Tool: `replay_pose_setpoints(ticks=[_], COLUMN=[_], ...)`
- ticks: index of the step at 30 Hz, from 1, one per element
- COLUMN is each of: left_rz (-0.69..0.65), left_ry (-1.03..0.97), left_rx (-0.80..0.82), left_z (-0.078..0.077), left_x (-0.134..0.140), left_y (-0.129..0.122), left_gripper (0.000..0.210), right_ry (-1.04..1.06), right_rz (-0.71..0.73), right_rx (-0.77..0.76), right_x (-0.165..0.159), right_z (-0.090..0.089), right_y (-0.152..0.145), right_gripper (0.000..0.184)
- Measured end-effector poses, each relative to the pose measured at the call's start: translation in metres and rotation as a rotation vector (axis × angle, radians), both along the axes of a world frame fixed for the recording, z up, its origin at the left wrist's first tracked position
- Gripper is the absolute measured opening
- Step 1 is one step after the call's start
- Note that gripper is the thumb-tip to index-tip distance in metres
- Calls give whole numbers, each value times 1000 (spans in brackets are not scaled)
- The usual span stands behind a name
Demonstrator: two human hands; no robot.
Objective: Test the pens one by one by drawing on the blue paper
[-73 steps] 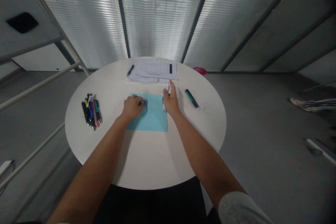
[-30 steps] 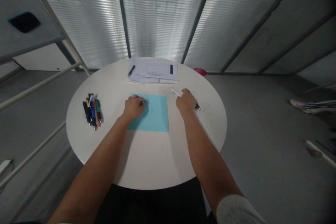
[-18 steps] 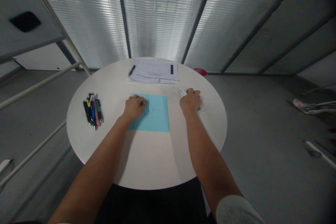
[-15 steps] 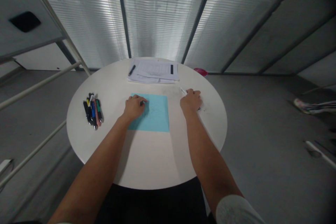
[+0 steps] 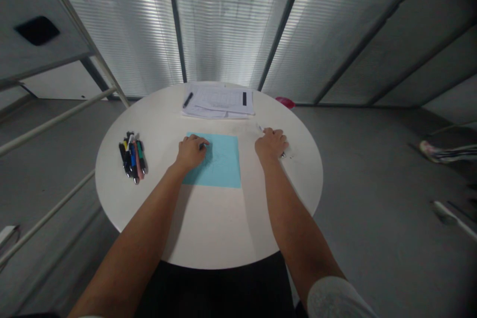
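On square light-blue paper [image 5: 229, 175]: faint marks [image 5: 220, 157] down, remainder unclear; my left hand [image 5: 192, 151] half-curled, can't tell hold.
Slim white pen [image 5: 260, 128]: partly under my right hand [image 5: 271, 143], fingers bent, grip hidden.

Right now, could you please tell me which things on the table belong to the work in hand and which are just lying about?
Apparently in use:
- blue sheet, under the left hand
- white pen, mostly hidden by the right hand

Apparently lying about:
- pen bunch, at the left
- papers, at the far edge
- black pen, on the papers
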State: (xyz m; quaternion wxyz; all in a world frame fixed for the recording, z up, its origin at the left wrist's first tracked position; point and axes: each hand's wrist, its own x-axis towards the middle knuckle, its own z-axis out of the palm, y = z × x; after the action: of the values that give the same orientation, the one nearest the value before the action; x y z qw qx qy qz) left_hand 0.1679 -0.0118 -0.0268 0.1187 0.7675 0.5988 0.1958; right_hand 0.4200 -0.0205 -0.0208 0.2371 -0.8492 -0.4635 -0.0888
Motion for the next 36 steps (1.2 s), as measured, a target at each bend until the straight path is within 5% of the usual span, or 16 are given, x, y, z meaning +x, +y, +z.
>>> replay_pose_setpoints(ticks=[7,16,23,32,36], left_rz=[80,598,678,710,728], left_ry=[-46,-20,74,42,33], left_rx=[49,227,82,196,57], left_z=[5,16,1,6,5], left_x=[-1,-11,-12,-18,-24], left_y=[-1,-12,-3,-6,-2], left_gripper=[32,42,46,45,47], right_ry=[15,146,124,144,149], right_rz=[209,720,772,772,773], right_rx=[43,16,-16,-14,-13], right_x=[-9,-35,-32,-32,-32], right_z=[-2,-20,-26,-27,-25], right_y=[6,13,16,17,16], right_gripper=[30,26,23,22,23])
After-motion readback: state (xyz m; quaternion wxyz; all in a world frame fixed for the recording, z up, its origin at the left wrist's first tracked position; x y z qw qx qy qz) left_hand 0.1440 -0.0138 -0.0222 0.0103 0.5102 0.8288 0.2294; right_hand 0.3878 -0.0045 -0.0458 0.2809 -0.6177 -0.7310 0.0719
